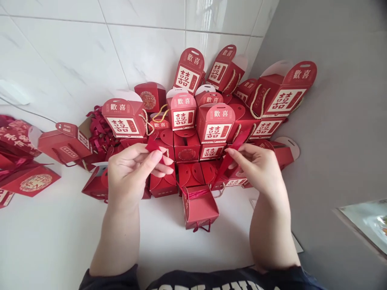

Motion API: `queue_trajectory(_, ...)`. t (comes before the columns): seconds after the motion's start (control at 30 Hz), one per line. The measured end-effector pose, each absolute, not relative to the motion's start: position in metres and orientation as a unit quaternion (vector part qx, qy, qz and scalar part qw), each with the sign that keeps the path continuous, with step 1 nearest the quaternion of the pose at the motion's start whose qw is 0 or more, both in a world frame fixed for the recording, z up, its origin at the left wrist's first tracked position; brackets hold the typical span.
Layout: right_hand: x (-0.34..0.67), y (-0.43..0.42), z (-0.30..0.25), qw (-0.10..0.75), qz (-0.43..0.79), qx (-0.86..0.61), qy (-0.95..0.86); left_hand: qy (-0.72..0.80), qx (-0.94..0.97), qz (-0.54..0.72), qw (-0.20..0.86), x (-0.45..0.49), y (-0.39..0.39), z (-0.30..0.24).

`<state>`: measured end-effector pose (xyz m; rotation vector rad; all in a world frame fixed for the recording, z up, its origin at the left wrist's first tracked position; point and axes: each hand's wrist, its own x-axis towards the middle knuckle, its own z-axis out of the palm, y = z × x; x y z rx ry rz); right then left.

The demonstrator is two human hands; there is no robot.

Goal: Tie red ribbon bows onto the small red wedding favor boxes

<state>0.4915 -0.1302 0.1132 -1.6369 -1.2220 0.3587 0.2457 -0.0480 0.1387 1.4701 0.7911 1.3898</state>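
Observation:
A small red gift box (202, 209) stands on the white surface between my forearms, its plain pinkish-red side toward me. Dark red ribbon (224, 166) runs from the box's top up to both sides. My left hand (133, 173) pinches one ribbon end between thumb and index finger, other fingers loosely spread. On the other side, my right hand (261, 167) pinches the second length between thumb and fingertips, with its tail sticking up above. Both hands are raised above the box, apart from it. A short dark red cord loop (202, 226) hangs at its near lower edge.
Stacked red boxes with white double-happiness panels (215, 127) and gold rope handles fill the space behind. A pile of dark red ribbon bows (101, 133) lies left. More boxes (38, 179) sit at far left. White tiled wall (69, 52) behind, grey wall (332, 133) at right.

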Motion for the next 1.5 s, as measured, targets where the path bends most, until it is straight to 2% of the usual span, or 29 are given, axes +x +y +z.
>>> queue_trajectory(0.1, 0.484, -0.133, 0.126, 0.577, 0.115, -0.64, -0.495, 0.272, 0.626, 0.554, 0.477, 0.238, -0.055, 0.141)
queue_trajectory(0.2, 0.474, -0.136, 0.13, 0.636, 0.094, -0.59, -0.488, 0.155, 0.662, 0.555, 0.479, 0.233, -0.059, 0.143)
queue_trajectory(0.33, 0.462, -0.137, 0.126, 0.651, 0.123, -0.553, -0.506, 0.107, 0.69, 0.545, 0.463, 0.232, -0.06, 0.142)
queue_trajectory(0.57, 0.463, -0.139, 0.12, 0.581, 0.168, -0.571, -0.555, 0.243, 0.729, 0.398, 0.501, 0.24, -0.053, 0.138)
queue_trajectory(0.63, 0.468, -0.141, 0.12, 0.522, 0.123, -0.623, -0.57, 0.24, 0.737, 0.363, 0.518, 0.239, -0.051, 0.137)
queue_trajectory(0.7, 0.472, -0.143, 0.122, 0.449, 0.021, -0.688, -0.569, 0.236, 0.733, 0.345, 0.537, 0.238, -0.05, 0.137)
queue_trajectory(0.77, 0.474, -0.144, 0.124, 0.403, -0.047, -0.702, -0.585, 0.237, 0.724, 0.336, 0.554, 0.237, -0.051, 0.138)
queue_trajectory(0.8, 0.474, -0.144, 0.124, 0.389, -0.042, -0.686, -0.614, 0.238, 0.719, 0.332, 0.563, 0.238, -0.052, 0.138)
queue_trajectory(0.87, 0.47, -0.14, 0.123, 0.344, 0.041, -0.622, -0.702, 0.249, 0.707, 0.326, 0.576, 0.239, -0.055, 0.14)
queue_trajectory(0.93, 0.465, -0.133, 0.118, 0.263, 0.162, -0.545, -0.78, 0.273, 0.698, 0.329, 0.575, 0.242, -0.059, 0.143)
queue_trajectory(1.03, 0.459, -0.121, 0.105, 0.17, 0.269, -0.516, -0.795, 0.304, 0.695, 0.347, 0.552, 0.243, -0.063, 0.146)
queue_trajectory(1.17, 0.463, -0.114, 0.087, 0.164, 0.303, -0.575, -0.742, 0.283, 0.707, 0.372, 0.532, 0.238, -0.057, 0.143)
queue_trajectory(1.33, 0.477, -0.117, 0.078, 0.159, 0.406, -0.504, -0.746, 0.253, 0.703, 0.419, 0.516, 0.23, -0.048, 0.138)
queue_trajectory(1.43, 0.476, -0.121, 0.085, 0.174, 0.365, -0.522, -0.751, 0.258, 0.695, 0.421, 0.522, 0.235, -0.046, 0.138)
queue_trajectory(1.5, 0.468, -0.123, 0.096, 0.224, 0.307, -0.545, -0.747, 0.264, 0.646, 0.46, 0.549, 0.244, -0.043, 0.135)
